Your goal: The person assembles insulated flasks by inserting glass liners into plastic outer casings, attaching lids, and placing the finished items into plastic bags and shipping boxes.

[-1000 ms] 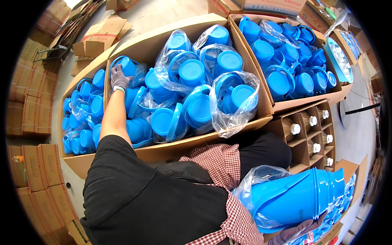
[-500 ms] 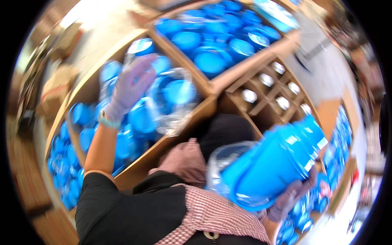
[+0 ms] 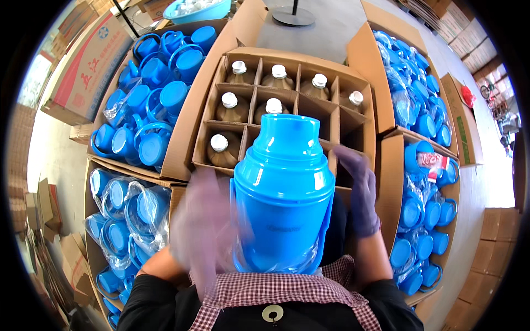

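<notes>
A blue plastic vacuum flask casing (image 3: 284, 215) stands upright in front of my body, its narrower neck on top, a clear plastic bag bunched around its lower part. My left hand (image 3: 204, 226), in a light purple glove, is beside its left side. Motion smears its fingers, and whether it touches the casing cannot be made out. To the right, my gloved right hand (image 3: 360, 190) is open with fingers stretched, apart from the casing. Just beyond, a divided carton (image 3: 326, 59) holds several brownish flask liners (image 3: 277, 77) with white caps; some cells hold none.
Open cartons of blue flask parts (image 3: 172, 95) stand at far left; bagged blue parts (image 3: 148, 205) fill another at near left. More blue parts (image 3: 424, 212) fill cartons on the right, with a red-and-white packet (image 3: 433, 161) on top. A basin (image 3: 197, 10) and a stand's base (image 3: 293, 16) are behind.
My view has turned to the right. The blue casing, earlier tilted with my right hand at its narrow end, now stands upright. My left hand has moved from the left carton to beside it.
</notes>
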`<state>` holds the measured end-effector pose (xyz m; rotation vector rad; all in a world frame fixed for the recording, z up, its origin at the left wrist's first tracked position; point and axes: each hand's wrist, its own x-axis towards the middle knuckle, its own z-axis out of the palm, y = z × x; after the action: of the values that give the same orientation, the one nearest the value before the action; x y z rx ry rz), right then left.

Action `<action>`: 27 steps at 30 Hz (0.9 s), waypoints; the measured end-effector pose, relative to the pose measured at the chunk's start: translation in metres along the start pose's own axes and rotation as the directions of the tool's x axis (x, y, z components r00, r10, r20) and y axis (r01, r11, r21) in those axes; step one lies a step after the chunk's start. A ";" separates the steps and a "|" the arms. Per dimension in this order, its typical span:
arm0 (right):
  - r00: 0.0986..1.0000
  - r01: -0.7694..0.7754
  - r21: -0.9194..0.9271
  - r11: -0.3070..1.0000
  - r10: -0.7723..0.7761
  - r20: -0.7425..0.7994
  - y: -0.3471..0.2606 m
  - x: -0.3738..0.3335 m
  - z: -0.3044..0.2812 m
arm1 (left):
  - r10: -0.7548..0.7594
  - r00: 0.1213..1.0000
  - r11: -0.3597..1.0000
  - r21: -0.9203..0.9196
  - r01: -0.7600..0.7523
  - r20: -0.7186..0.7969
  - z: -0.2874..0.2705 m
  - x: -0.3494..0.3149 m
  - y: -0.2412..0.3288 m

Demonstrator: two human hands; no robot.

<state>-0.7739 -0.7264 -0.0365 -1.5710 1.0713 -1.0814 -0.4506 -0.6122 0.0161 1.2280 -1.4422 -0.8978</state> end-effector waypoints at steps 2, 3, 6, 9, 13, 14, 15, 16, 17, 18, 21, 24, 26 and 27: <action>0.950 0.313 -0.068 0.947 -0.313 0.013 -0.058 -0.006 0.028 | -0.073 0.993 0.973 -0.226 0.051 -0.088 0.004 0.016 -0.013; 0.842 0.517 -0.092 0.851 -0.487 0.230 -0.056 -0.013 0.030 | -0.049 0.998 0.993 -0.112 0.044 -0.044 0.006 0.016 -0.009; 0.951 0.264 -0.086 0.961 -0.245 0.186 -0.020 -0.018 0.030 | 0.370 0.880 0.926 -0.039 -0.376 0.297 -0.009 0.005 -0.001; 0.959 -0.015 -0.025 1.000 0.022 0.282 -0.002 -0.006 0.015 | 0.581 0.803 0.806 0.050 -0.590 0.131 -0.002 0.007 -0.003; 0.886 0.457 0.038 0.889 -0.459 0.072 -0.047 -0.022 0.053 | 0.205 0.978 0.969 0.134 -0.207 0.026 0.019 0.019 0.011; 0.947 -0.122 0.073 0.990 0.095 0.308 -0.036 -0.010 0.040 | -0.108 0.987 0.989 0.111 0.095 0.121 0.012 -0.004 0.008; 0.931 -0.132 -0.063 0.989 0.145 0.335 -0.007 -0.016 0.028 | -0.257 0.948 0.966 0.087 0.245 0.185 0.010 -0.013 0.003; 0.911 -0.125 -0.186 0.975 0.187 0.367 0.019 -0.021 0.016 | -0.402 0.885 0.916 0.097 0.390 0.235 0.006 -0.023 0.005; 0.944 0.005 -0.124 0.992 0.036 0.328 -0.014 -0.016 0.029 | -0.317 0.940 0.948 0.003 0.319 0.126 0.004 -0.015 -0.006; 0.954 0.154 -0.089 0.984 -0.125 0.273 -0.047 -0.004 0.037 | -0.232 0.973 0.970 -0.079 0.231 0.007 0.001 -0.004 -0.015; 0.850 0.511 -0.011 0.860 -0.503 0.154 -0.055 -0.015 0.057 | 0.135 0.989 0.979 -0.147 -0.144 -0.065 0.018 0.007 -0.001; 0.930 0.115 -0.460 0.881 0.068 0.362 0.038 -0.017 0.028 | -0.029 0.905 0.981 -0.162 0.107 0.424 -0.012 -0.038 -0.010; 0.951 0.136 -0.310 0.941 -0.036 0.308 -0.015 -0.007 0.048 | -0.141 0.990 0.961 -0.244 0.133 -0.012 0.005 -0.011 -0.011; 0.942 0.266 -0.208 0.941 -0.208 0.262 -0.028 -0.013 0.051 | -0.193 0.981 0.888 -0.426 0.175 0.000 0.008 -0.002 -0.008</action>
<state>-0.7239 -0.6982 -0.0209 -2.0125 0.8899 -0.9151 -0.4562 -0.6127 0.0061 1.0526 -1.0315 -1.2341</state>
